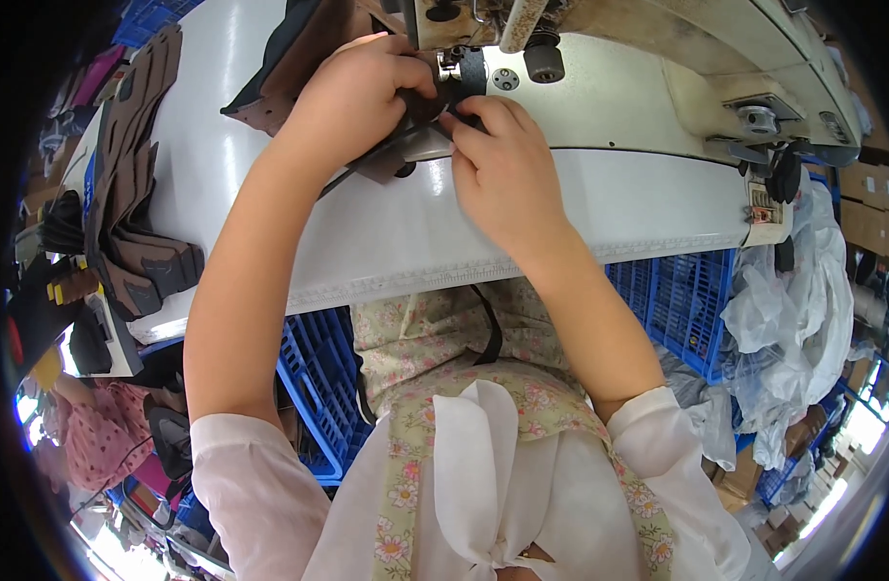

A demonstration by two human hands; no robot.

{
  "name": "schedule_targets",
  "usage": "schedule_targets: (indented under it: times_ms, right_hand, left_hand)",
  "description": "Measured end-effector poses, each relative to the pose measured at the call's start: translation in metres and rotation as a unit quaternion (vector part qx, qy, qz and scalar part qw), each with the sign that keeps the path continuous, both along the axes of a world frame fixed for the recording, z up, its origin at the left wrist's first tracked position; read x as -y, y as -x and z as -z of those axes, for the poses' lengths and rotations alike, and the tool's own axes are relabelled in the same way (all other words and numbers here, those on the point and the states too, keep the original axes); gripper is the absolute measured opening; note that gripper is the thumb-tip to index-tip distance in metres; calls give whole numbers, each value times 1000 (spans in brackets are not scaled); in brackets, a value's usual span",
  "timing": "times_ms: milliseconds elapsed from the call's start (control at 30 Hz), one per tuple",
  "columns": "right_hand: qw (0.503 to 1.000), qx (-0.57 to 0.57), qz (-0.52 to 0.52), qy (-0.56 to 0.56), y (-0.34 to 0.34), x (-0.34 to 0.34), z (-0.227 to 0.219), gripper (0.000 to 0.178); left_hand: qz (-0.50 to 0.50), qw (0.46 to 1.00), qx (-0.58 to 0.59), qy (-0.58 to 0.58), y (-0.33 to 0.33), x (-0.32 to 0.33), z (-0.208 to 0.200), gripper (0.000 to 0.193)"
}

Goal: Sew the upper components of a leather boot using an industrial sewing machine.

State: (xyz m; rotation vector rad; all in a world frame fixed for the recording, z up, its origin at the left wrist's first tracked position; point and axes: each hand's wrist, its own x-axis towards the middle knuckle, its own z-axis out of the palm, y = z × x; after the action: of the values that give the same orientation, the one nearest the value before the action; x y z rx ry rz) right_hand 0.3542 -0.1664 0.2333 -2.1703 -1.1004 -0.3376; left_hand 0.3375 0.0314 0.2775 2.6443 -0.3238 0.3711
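A sewing machine spans the far side of the white table, its presser foot just ahead of my fingers. Beneath and beside my hands lies a dark brown leather-like piece, with a wider brown and black panel to its left. My left hand has its fingers curled down on this work, close to the foot. Facing it, my right hand pinches the near dark edge with thumb and forefinger. The fingers hide most of the seam area.
A stack of brown cut pieces lies along the table's left end. A ruler strip follows the front edge. Blue plastic crates stand below the table. Clear plastic bags hang at the right. Another person's pink sleeve shows at lower left.
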Motion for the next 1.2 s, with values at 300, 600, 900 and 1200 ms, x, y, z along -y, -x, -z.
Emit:
schedule_targets:
  times_ms: [300, 600, 900, 1200]
  right_hand:
    - [1000, 10, 4, -20, -3, -3, -3, 19]
    - [1000, -6, 10, 12, -4, -7, -5, 17]
    - [1000, 17, 11, 9, 4, -6, -3, 21]
    - [1000, 17, 24, -2, -4, -3, 2, 23]
  left_hand:
    - [18, 1000, 22, -7, -1, 0, -1, 22]
    - [67, 990, 19, -123, 3, -7, -13, 24]
    - [107, 984, 24, -138, 0, -19, -12, 30]
    - [74, 991, -6, -114, -1, -12, -20, 29]
